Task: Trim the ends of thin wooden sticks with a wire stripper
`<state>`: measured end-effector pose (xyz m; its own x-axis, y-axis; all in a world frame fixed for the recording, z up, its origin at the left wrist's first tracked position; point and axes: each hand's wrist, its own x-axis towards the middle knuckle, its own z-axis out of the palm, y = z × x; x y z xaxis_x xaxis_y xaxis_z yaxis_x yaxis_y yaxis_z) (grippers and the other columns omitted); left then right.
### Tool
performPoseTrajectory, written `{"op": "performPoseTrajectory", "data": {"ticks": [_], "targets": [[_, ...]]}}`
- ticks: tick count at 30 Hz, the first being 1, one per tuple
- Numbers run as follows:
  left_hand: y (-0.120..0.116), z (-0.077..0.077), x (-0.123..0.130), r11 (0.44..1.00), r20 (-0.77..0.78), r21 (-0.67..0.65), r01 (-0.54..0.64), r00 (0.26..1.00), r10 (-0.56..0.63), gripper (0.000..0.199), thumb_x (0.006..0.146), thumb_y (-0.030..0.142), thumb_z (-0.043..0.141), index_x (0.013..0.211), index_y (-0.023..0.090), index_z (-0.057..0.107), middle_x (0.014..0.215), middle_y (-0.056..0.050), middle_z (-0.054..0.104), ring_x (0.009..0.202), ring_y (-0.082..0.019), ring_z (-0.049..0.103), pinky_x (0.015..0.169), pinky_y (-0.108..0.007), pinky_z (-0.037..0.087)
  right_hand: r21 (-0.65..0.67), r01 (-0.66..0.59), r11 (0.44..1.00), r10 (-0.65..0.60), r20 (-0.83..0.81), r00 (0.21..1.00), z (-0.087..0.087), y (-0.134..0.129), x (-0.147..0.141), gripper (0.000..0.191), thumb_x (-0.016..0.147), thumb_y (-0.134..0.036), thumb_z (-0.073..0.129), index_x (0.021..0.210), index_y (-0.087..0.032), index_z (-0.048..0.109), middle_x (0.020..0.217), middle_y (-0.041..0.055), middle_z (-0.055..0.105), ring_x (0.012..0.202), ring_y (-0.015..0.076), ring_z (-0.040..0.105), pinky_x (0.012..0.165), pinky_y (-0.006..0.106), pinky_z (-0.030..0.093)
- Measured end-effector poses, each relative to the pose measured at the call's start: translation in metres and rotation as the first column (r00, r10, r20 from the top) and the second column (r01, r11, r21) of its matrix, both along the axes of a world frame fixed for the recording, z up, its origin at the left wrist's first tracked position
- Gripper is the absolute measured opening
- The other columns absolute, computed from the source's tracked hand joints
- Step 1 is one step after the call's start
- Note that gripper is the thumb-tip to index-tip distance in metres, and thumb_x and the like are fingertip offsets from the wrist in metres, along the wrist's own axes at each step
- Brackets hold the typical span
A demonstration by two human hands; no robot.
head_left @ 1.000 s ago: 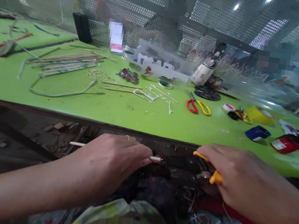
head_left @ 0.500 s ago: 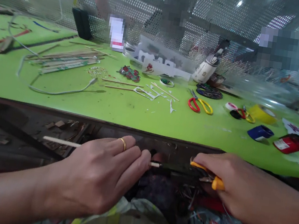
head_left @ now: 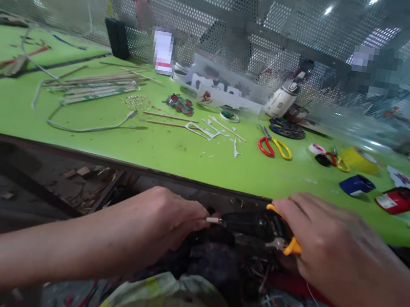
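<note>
Over the gap in front of the table edge, my left hand (head_left: 161,219) is closed, its fingers pinched round a thin pale wooden stick (head_left: 212,220). Only a short end of the stick shows past the fingertips; the rest is hidden by the hand and wrist. My right hand (head_left: 325,240) is wrapped round the orange handles of long-nosed pliers (head_left: 250,224) with dark jaws. The tips of the jaws meet the stick's end, close to my left fingertips. Whether they grip it firmly is hard to tell.
On the green table (head_left: 132,144) are scissors (head_left: 274,146), a bundle of sticks (head_left: 94,87), a white cable (head_left: 88,130), cut white scraps (head_left: 203,131), and blue tape (head_left: 357,185) beside red tape (head_left: 395,201). A white bottle (head_left: 283,97) stands near the mesh screen. Scraps litter the floor below.
My left hand has turned, with its knuckles now more upright, and the stick's long part is now out of sight. The pliers have tilted so that more of their dark head shows.
</note>
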<state>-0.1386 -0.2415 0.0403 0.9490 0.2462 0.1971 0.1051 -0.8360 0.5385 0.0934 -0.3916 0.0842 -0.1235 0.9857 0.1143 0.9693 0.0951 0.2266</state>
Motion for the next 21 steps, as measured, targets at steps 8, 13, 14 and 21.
{"op": "performPoseTrajectory", "data": {"ticks": [8, 13, 14, 21], "targets": [[-0.006, -0.004, -0.002, 0.972, 0.221, 0.235, 0.019, 0.973, -0.072, 0.018, 0.094, 0.005, 0.044, 0.085, 0.014, 0.057, 0.068, 0.001, 0.053, 0.059, -0.011, 0.041, 0.053, -0.026, 0.030, 0.014, -0.008, 1.000, 0.008, -0.020, 1.000, 0.004, -0.004, -0.001, 0.039, 0.063, 0.000, 0.042, 0.091, -0.018, 0.062, 0.077, 0.0071, 0.062, 0.065, 0.0218, 0.059, 0.059, 0.035, 0.046], [-0.005, -0.007, -0.004, 0.878, 0.276, 0.479, -0.018, 0.952, -0.131, 0.017, 0.098, 0.012, 0.041, 0.104, 0.007, 0.056, 0.076, -0.004, 0.057, 0.065, -0.016, 0.048, 0.058, -0.031, 0.041, -0.107, 0.044, 0.993, -0.057, -0.112, 0.992, 0.004, 0.002, -0.003, 0.042, 0.057, 0.003, 0.045, 0.088, -0.019, 0.064, 0.071, 0.0050, 0.065, 0.059, 0.0210, 0.061, 0.056, 0.034, 0.048], [-0.004, -0.006, -0.004, 0.844, 0.269, 0.536, -0.028, 0.953, -0.139, 0.019, 0.098, 0.013, 0.041, 0.106, 0.005, 0.056, 0.076, -0.005, 0.058, 0.065, -0.017, 0.049, 0.059, -0.032, 0.043, -0.134, 0.050, 0.990, -0.067, -0.128, 0.989, 0.003, 0.003, -0.003, 0.043, 0.056, 0.004, 0.045, 0.088, -0.019, 0.064, 0.072, 0.0053, 0.066, 0.060, 0.0211, 0.062, 0.057, 0.034, 0.049], [0.006, -0.001, 0.003, 0.685, 0.278, 0.724, -0.083, 0.944, -0.179, 0.023, 0.095, 0.011, 0.043, 0.108, -0.003, 0.057, 0.071, -0.009, 0.061, 0.065, -0.022, 0.054, 0.058, -0.035, 0.046, -0.322, 0.122, 0.939, -0.214, -0.266, 0.940, -0.005, 0.013, 0.005, 0.033, 0.068, 0.000, 0.048, 0.087, -0.023, 0.063, 0.074, 0.0020, 0.069, 0.065, 0.0194, 0.065, 0.064, 0.032, 0.050]]}}
